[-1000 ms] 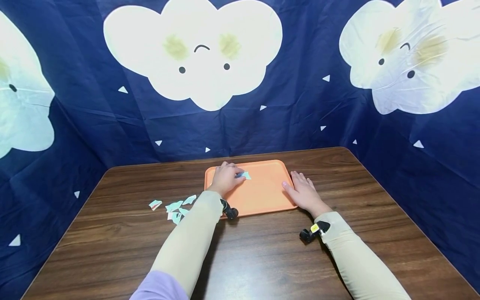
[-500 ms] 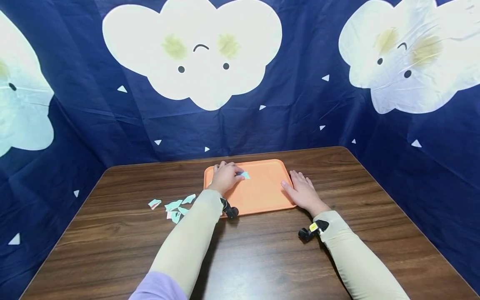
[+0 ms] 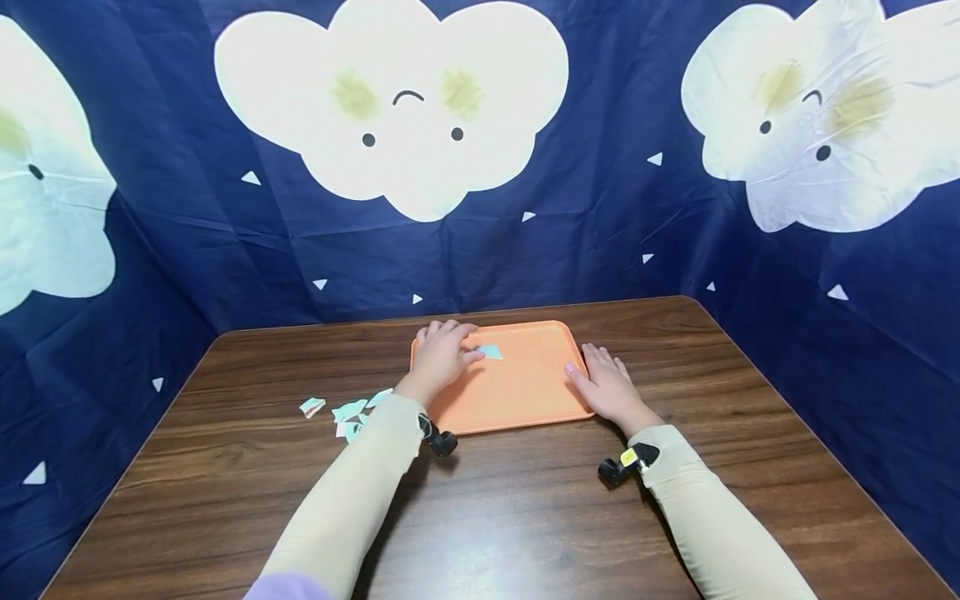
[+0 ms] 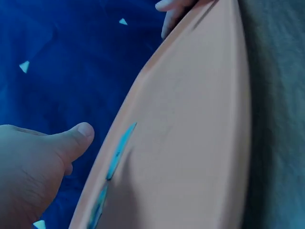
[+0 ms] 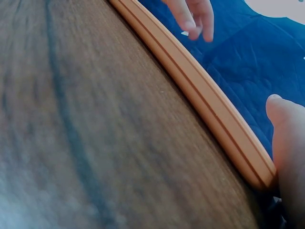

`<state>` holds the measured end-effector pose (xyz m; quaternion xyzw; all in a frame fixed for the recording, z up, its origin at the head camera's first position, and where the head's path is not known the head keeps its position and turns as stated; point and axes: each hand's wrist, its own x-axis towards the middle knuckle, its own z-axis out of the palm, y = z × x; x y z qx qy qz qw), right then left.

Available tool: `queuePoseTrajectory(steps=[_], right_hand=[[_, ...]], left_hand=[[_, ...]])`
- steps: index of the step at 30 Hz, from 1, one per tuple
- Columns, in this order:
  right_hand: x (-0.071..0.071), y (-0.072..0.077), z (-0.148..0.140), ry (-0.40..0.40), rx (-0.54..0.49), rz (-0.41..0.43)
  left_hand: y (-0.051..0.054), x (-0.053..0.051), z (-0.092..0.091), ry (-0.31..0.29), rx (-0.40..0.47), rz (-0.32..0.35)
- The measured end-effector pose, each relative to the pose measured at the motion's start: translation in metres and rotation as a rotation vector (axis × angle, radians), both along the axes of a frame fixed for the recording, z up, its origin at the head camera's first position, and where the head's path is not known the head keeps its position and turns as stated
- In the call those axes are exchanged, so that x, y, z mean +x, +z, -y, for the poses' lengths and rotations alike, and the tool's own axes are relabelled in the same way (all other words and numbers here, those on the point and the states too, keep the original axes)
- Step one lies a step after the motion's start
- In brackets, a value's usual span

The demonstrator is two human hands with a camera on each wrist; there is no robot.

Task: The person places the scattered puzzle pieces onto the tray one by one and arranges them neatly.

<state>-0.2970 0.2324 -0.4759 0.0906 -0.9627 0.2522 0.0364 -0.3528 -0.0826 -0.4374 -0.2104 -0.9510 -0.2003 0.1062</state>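
Observation:
An orange tray (image 3: 517,383) lies on the table, with a light-blue torn paper piece (image 3: 491,352) near its far side. My left hand (image 3: 441,357) is above the tray's left part, its fingers loosely spread and holding nothing. In the left wrist view, the left thumb (image 4: 76,140) stands apart from the paper piece (image 4: 120,151), and a second piece (image 4: 97,208) lies beside it. My right hand (image 3: 609,387) rests at the tray's right edge, thumb on the rim and fingers extended on the outer side. The left hand hides part of the tray.
Several torn paper pieces (image 3: 349,411) lie on the wooden table (image 3: 525,517) left of the tray, partly hidden by the left sleeve (image 3: 360,483). One piece (image 3: 312,407) is a little apart from them. A blue cloth (image 3: 480,258) with clouds hangs behind the table.
My left hand has let go of the paper piece and moved slightly left and back from it, fingers opening. The piece stays on the tray. My right hand has kept its place.

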Motion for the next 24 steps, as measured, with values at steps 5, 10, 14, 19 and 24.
queuePoseTrajectory(steps=[5,10,14,19,24], right_hand=[[0.002,0.001,-0.002,0.005,-0.012,-0.006],[0.003,0.001,-0.002,0.003,-0.013,0.002],[0.002,0.000,-0.001,0.003,-0.009,-0.003],[0.000,-0.001,-0.002,-0.007,-0.002,-0.014],[0.001,-0.001,-0.001,-0.003,-0.003,-0.017]], left_hand=[[0.000,0.015,0.019,0.025,0.090,-0.034],[0.001,0.028,0.040,0.069,0.140,-0.067],[0.002,0.034,0.058,0.072,0.158,-0.109],[0.000,0.035,0.076,0.069,0.194,-0.153],[-0.005,0.033,0.096,0.105,0.220,-0.159]])
